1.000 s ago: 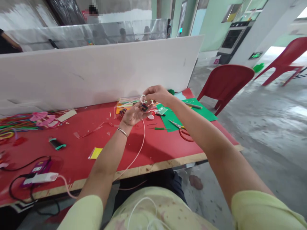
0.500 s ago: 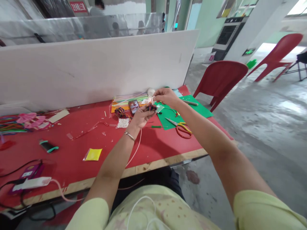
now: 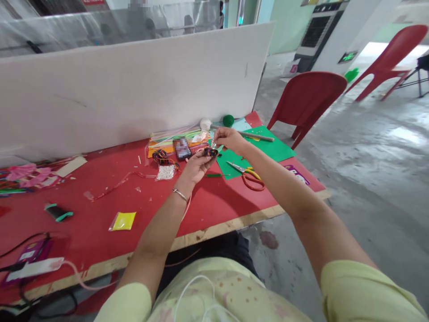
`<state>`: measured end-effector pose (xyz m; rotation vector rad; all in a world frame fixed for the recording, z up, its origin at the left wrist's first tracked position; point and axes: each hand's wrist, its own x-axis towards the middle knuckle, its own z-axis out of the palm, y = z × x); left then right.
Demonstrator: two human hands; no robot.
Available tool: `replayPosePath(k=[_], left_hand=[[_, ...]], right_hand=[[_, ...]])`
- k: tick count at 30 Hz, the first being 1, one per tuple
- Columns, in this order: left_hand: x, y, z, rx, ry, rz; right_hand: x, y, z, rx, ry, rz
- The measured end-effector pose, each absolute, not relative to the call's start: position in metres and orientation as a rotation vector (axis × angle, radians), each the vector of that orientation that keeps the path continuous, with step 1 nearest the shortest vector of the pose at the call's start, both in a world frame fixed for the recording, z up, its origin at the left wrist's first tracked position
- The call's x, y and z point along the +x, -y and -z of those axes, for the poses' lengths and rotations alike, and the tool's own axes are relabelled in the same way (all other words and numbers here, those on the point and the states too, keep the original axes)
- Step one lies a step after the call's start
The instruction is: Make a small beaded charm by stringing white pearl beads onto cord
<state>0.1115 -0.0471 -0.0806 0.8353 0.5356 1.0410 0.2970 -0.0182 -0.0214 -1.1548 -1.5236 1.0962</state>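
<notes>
My left hand (image 3: 197, 168) is closed around a small dark multicoloured yarn piece (image 3: 211, 152), held over the table. Just above it, my right hand (image 3: 229, 138) pinches its thumb and fingers together. Something small, pale and shiny (image 3: 213, 143) shows below those fingertips, too small to name. Left of my left hand lie a bag of white beads (image 3: 165, 172) and a bundle of dark multicoloured yarn (image 3: 161, 156). A phone (image 3: 182, 148) rests behind my left hand. Under my right forearm are scissors (image 3: 250, 174) with red and yellow handles.
On the red tabletop (image 3: 161, 214) lie a green sheet (image 3: 281, 154), a yellow packet (image 3: 124, 221), a black-and-teal tool (image 3: 58, 212) and a white power strip (image 3: 36, 268) with cables. A white board (image 3: 134, 89) stands behind. A red chair (image 3: 306, 103) is at the right.
The view has tilted down and shifted slightly. My right hand stays just above the yarn piece, now with its fingers a little closer to it. My left hand keeps its hold.
</notes>
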Motion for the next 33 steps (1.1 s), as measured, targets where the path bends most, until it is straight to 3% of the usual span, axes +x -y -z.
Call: replayPosePath(k=[6, 11, 33], left_hand=[[0.117, 0.044, 0.09, 0.752, -0.565, -1.098], [0.117, 0.044, 0.098, 0.767, -0.574, -1.092], [0.124, 0.05, 0.119, 0.716, -0.693, -1.26]], right_hand=[[0.313, 0.021, 0.04, -1.124, 1.766, -1.081], [0.312, 0.023, 0.045, -1.069, 1.982, -0.8], [0.294, 0.032, 0.084, -1.039, 1.906, -0.607]])
